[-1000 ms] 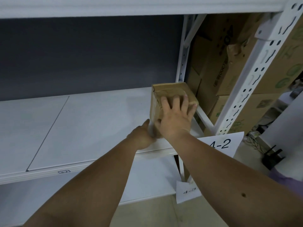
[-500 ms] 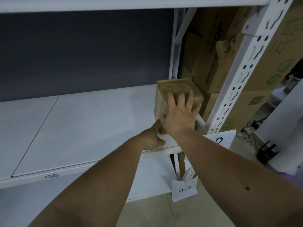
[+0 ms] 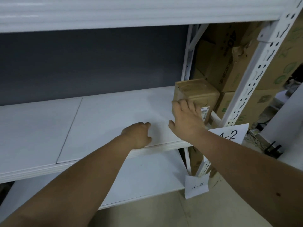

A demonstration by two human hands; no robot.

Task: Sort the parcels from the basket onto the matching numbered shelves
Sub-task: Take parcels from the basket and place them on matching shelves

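Head view, cardboard parcel [image 3: 196,94] at the white shelf [image 3: 105,122] right end, front face partly hidden by right hand [image 3: 186,119], fingers spread loosely, contact unclear, left hand [image 3: 137,135] loosely curled, empty, at front edge, 4-2 label [image 3: 232,134] partly covered, grey back wall [image 3: 91,63].

The right hand [image 3: 186,119] covers the parcel's [image 3: 196,94] near face, and its label [image 3: 204,113] is too small to read. The right forearm hides part of the "4-2" tag [image 3: 232,135]. Both arms are cut off by the bottom edge.
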